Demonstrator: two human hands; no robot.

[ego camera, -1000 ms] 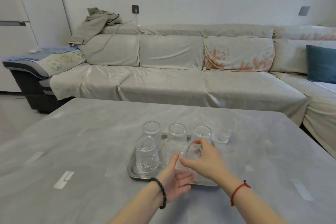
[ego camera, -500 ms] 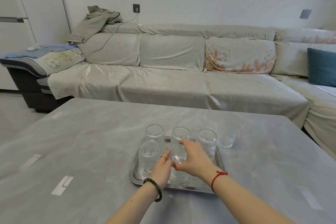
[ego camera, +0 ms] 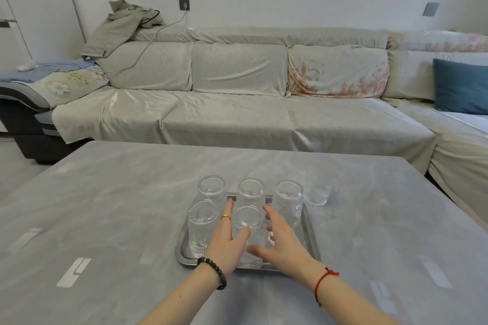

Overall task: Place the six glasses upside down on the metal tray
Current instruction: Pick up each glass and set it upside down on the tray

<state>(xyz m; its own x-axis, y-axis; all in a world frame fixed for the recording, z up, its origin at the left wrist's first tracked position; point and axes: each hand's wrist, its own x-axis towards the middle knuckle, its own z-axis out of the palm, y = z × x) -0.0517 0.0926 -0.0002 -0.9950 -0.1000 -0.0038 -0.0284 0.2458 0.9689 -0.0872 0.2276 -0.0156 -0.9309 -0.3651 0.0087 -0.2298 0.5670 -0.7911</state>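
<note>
While both my forearms are reaching forward over the grey marbled table point(ego camera: 111, 208), my left hand point(ego camera: 227, 240) is lying flat-fingered against the left side of the ribbed clear front-middle glass point(ego camera: 248, 232), thumb across its near face. My right hand point(ego camera: 284, 241) is flanking its right side, fingers spread and slack; whether either hand is truly gripping, I cannot tell. That glass is standing upside down on the rectangular metal tray point(ego camera: 313, 248). Four more ribbed clear glasses are sitting inverted on the tray: three in the back row point(ego camera: 250, 191) and one at front left point(ego camera: 202, 229). A sixth clear glass point(ego camera: 318, 192) is standing on the table just beyond the tray's far right corner.
</note>
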